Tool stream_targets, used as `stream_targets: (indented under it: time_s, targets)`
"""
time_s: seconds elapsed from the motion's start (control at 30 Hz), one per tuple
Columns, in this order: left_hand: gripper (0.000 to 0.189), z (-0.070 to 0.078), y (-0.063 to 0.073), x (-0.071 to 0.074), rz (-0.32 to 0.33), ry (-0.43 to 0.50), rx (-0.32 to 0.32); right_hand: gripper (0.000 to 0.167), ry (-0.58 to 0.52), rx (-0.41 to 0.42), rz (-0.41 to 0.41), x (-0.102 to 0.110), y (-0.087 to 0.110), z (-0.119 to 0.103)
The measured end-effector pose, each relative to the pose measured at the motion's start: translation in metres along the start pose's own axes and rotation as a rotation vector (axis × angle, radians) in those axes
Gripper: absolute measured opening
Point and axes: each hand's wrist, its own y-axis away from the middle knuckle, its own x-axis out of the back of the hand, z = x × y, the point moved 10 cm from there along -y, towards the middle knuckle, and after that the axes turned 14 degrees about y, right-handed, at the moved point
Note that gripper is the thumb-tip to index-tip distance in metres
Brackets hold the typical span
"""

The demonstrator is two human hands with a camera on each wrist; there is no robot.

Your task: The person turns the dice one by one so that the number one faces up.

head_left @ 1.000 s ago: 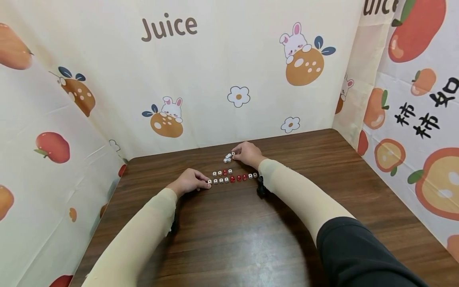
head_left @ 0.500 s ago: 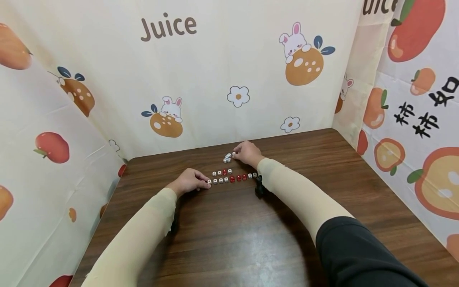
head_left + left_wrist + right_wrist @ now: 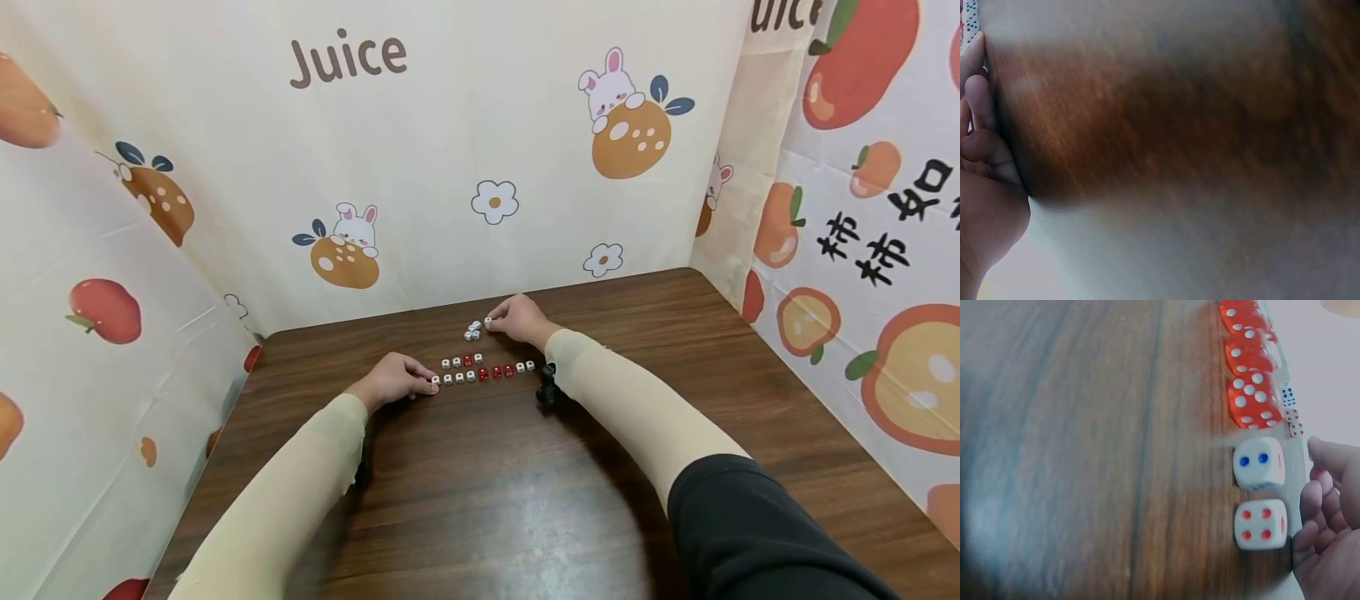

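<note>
In the head view, my left hand (image 3: 393,380) rests at the left end of a front row of dice, thumb and index finger around the white end die (image 3: 435,380). The left wrist view shows its curled fingers, with white dice (image 3: 971,25) at the upper left edge. Farther back, my right hand (image 3: 521,321) pinches a white die (image 3: 488,322) beside a small cluster of white dice (image 3: 472,335). Red dice (image 3: 497,372) sit mid-row. Close in the right wrist view are two white dice (image 3: 1260,525) and several red dice (image 3: 1254,400); the pinched die cannot be made out there.
A shorter back row holds white dice (image 3: 456,362) and one red die (image 3: 467,360). All stand on a brown wood-grain table (image 3: 480,483). Printed fabric (image 3: 420,150) hangs behind and at both sides. The right forearm passes close to the front row's right end.
The head view has shifted slightly. Both hands keep nearly the same place and hold, and the dice rows look unchanged.
</note>
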Motion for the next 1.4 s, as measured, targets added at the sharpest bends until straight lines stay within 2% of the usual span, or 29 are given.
stream_targets:
  time_s: [0.23, 0.43, 0.6, 0.83, 1.13, 1.4]
  targets:
    - [0.023, -0.001, 0.000, 0.000, -0.001, 0.012, 0.004, 0.018, -0.127, 0.035, -0.032, 0.005, 0.009, 0.002]
    - [0.023, 0.001, 0.000, 0.000, -0.005, 0.011, -0.007, 0.017, -0.154, 0.080, -0.084, 0.003, 0.019, -0.001]
    - [0.023, 0.000, 0.000, 0.000, -0.002, 0.013, -0.001, 0.016, -0.132, 0.161, -0.138, -0.002, 0.028, -0.010]
    - [0.023, 0.001, 0.001, 0.000, -0.007, 0.005, -0.009, 0.017, -0.045, 0.244, -0.197, -0.008, 0.040, -0.018]
    - [0.023, -0.001, 0.001, 0.000, -0.005, 0.004, 0.001, 0.015, -0.004, 0.295, -0.227, -0.011, 0.046, -0.019]
    - [0.023, 0.001, 0.001, -0.001, -0.004, 0.011, -0.013, 0.015, 0.026, 0.294, -0.237, -0.014, 0.045, -0.017]
